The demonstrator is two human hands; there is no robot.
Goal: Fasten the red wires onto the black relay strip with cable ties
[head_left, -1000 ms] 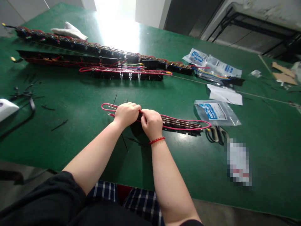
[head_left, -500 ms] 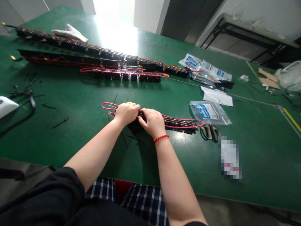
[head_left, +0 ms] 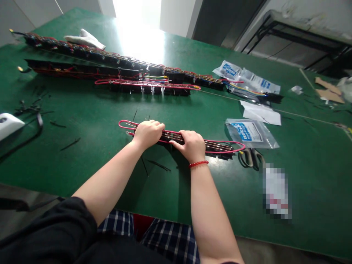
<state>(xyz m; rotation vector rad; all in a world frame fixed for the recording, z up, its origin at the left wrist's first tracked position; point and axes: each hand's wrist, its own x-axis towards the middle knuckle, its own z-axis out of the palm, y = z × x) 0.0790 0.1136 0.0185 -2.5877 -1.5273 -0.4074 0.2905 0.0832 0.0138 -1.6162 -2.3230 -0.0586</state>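
A black strip-shaped wiring assembly (head_left: 218, 146) lies across the green table in front of me, with a red cable looped around its length. My left hand (head_left: 149, 134) is wrapped over it near the left end, fingers curled on the far side. Further right, my right hand (head_left: 192, 145) grips the same assembly around its middle, thumb on the near side. A stretch of wires shows between the two hands. The red loop sticks out past both ends, and a small metal ring terminal (head_left: 127, 132) shows at the left. The undersides of both hands' fingers are hidden.
Longer wired black strips (head_left: 110, 60) lie at the back, near a white glove (head_left: 84, 39). Scissors (head_left: 251, 158), a plastic bag (head_left: 251, 132), white paper (head_left: 261, 112) and a blurred-out packet (head_left: 276, 190) are at right. Cut black ties (head_left: 30, 108) and a white object (head_left: 10, 125) lie left.
My right hand has slid rightward along the assembly, away from my left hand, uncovering wires between them. The left hand stays in place. The view has shifted slightly.
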